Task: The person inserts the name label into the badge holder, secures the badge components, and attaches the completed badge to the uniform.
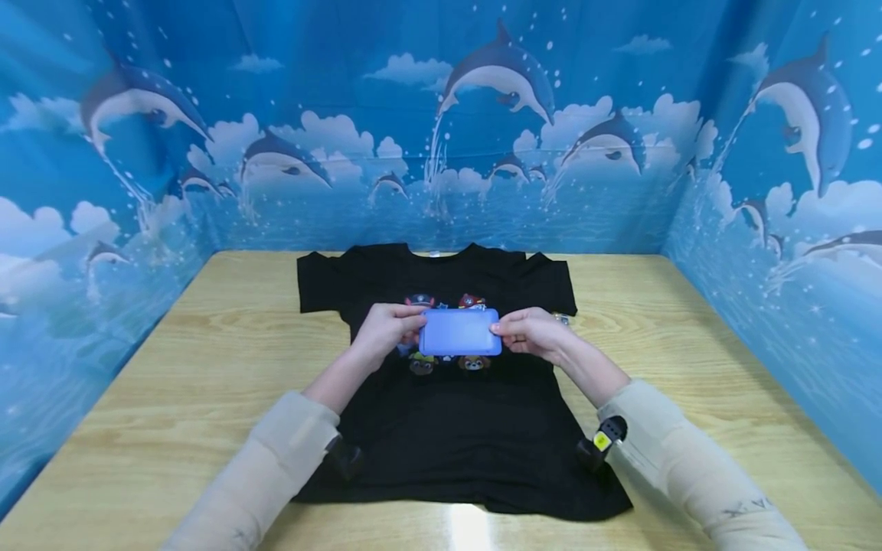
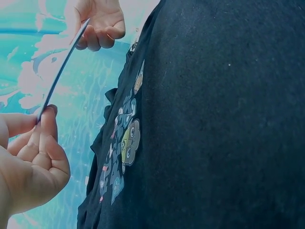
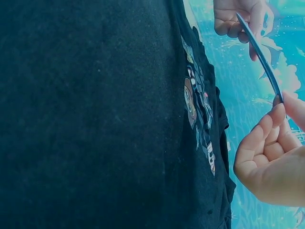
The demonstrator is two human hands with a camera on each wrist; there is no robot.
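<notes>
A thin blue rectangular plastic sheet (image 1: 460, 332) with rounded corners is held level above the black T-shirt (image 1: 441, 436). Edge-on in the left wrist view, the blue sheet (image 2: 62, 71) looks slightly bowed. My left hand (image 1: 384, 334) pinches its left end between thumb and fingers. At its right end, my right hand (image 1: 537, 335) has the same kind of pinch. Beneath lies the T-shirt, spread out with its neck away from me and sleeves out to both sides. Cartoon dog prints (image 1: 474, 363) on its chest are partly covered by the sheet.
The shirt lies on a light wood-grain table (image 1: 689, 360). A small shiny item (image 1: 561, 317) shows just behind my right hand, too small to identify. Blue dolphin-print curtains (image 1: 441, 191) stand along the back and both sides of the table.
</notes>
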